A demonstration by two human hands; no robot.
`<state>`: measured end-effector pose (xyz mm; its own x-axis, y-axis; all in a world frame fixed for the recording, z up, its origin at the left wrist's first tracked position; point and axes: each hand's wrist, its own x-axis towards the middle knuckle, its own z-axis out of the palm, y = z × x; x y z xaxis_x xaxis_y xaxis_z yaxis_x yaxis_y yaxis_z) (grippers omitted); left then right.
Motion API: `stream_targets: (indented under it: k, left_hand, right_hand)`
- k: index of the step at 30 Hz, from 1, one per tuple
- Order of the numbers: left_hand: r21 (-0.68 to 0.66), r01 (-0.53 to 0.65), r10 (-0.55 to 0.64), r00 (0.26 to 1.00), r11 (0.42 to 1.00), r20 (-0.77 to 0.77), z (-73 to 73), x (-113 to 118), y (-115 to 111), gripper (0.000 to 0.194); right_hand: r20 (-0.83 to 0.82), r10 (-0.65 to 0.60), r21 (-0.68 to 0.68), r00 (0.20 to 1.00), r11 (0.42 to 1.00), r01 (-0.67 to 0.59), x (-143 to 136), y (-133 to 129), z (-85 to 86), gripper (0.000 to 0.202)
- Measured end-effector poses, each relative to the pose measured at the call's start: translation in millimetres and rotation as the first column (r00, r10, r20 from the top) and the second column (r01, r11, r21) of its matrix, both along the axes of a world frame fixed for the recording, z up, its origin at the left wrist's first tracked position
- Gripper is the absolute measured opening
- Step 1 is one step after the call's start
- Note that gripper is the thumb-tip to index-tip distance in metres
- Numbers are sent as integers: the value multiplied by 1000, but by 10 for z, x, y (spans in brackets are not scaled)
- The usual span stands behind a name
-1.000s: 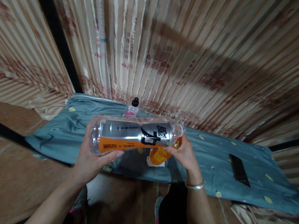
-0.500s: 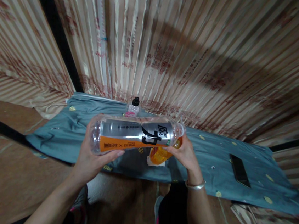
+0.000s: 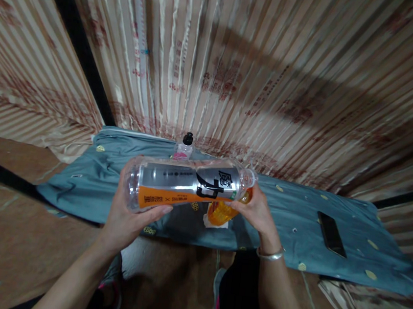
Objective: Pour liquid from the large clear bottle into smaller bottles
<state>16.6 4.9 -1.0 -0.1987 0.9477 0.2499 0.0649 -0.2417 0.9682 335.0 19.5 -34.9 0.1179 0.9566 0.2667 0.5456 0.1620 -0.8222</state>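
Note:
My left hand (image 3: pixel 126 220) is wrapped round the base end of a large clear plastic drink bottle (image 3: pixel 185 182) with a silver and orange label. The bottle lies almost level, its neck pointing right, and no liquid shows in it. My right hand (image 3: pixel 256 209) is closed round a smaller bottle of orange liquid (image 3: pixel 221 214), right beside the large bottle's mouth. This bottle leans to the right, its lower end over a white tissue (image 3: pixel 210 222). Its top is hidden behind the large bottle's neck and my fingers. Whether the two necks touch, I cannot tell.
A clear pump bottle with a black top (image 3: pixel 185 147) stands at the back of the bench covered in blue-green cloth (image 3: pixel 283 226). A black phone (image 3: pixel 331 234) lies on the right. Behind hangs a striped curtain (image 3: pixel 237 69), with a dark pole (image 3: pixel 78 42) at left.
The view has shifted very slightly. Both hands and both bottles stay in nearly the same position.

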Motion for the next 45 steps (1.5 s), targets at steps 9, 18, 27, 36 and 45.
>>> stream_targets:
  k: [9,18,27,36,45]
  left_hand:
    - [2,9,-9,1000,1000,8,-19,5,0,103]
    - [6,-11,11,1000,1000,0,-23,13,14,105]
    - [17,-12,12,1000,1000,-2,11,26,-13,100]
    - [-3,5,-5,1000,1000,10,33,22,-14,103]
    - [19,16,-16,1000,1000,-8,74,15,-32,99]
  right_hand:
    - [22,-19,-7,1000,1000,19,-16,-16,5,88]
    - [7,-11,-24,1000,1000,11,-19,-21,19,87]
    - [33,-15,-11,999,1000,16,-16,-13,20,82]
    - [19,-11,-7,1000,1000,11,-26,-12,38,90]
    - [37,-40,-6,999,999,40,2,-24,1,86]
